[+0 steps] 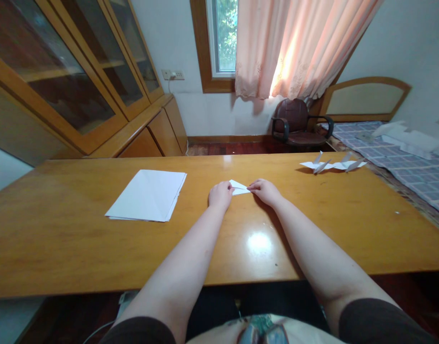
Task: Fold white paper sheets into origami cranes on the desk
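A small piece of folded white paper lies on the wooden table between my two hands. Its left end is under the closed fingers of my left hand. At its narrow right tip, my right hand pinches the paper with thumb and fingers. Part of the folded paper is hidden by the left fingers. To the left rests a stack of white paper sheets, its edges slightly uneven. Folded paper cranes stand at the table's far right.
The wooden table spans the view, its near edge just before my body. Beyond it are a brown armchair, a bed at the right and a glass-door cabinet at the left. Small specks dot the tabletop.
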`<action>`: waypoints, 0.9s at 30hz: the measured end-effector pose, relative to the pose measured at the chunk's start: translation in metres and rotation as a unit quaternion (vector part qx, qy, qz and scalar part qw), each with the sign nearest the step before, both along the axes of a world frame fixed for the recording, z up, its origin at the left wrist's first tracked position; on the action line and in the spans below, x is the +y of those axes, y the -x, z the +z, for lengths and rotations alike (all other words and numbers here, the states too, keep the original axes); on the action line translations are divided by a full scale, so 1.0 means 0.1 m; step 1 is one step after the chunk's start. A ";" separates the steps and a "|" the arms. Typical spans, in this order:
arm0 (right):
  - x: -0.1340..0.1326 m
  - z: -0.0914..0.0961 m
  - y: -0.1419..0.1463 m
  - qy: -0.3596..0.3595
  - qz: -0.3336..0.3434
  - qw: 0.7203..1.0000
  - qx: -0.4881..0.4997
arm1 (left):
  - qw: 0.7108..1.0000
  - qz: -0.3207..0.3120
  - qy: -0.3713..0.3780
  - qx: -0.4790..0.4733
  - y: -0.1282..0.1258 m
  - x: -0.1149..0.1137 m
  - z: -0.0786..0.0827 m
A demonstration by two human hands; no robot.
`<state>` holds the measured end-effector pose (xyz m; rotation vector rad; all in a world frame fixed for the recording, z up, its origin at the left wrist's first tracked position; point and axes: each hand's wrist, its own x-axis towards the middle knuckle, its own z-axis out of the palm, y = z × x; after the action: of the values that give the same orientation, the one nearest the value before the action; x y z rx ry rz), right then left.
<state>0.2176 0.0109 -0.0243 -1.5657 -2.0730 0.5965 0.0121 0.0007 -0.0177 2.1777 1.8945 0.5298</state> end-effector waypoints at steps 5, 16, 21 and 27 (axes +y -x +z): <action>-0.02 0.00 0.00 -0.014 0.015 1.000 -0.017 | 1.000 0.012 -0.009 -0.003 0.00 0.00 -0.03; -0.02 0.00 0.06 -0.013 0.002 0.998 -0.062 | 0.976 -0.176 -0.081 0.099 -0.16 -0.27 0.00; -0.05 0.03 0.07 -0.013 -0.001 0.998 -0.062 | 0.972 -0.186 0.019 0.145 -0.21 -0.33 -0.04; -0.09 0.10 0.08 -0.008 -0.007 0.998 -0.059 | 0.976 -0.159 0.047 0.142 -0.20 -0.33 -0.05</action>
<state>0.2092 0.0023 -0.0147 -1.6411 -2.1453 0.4931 0.0316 -0.0318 -0.0230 2.5316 1.5992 0.0706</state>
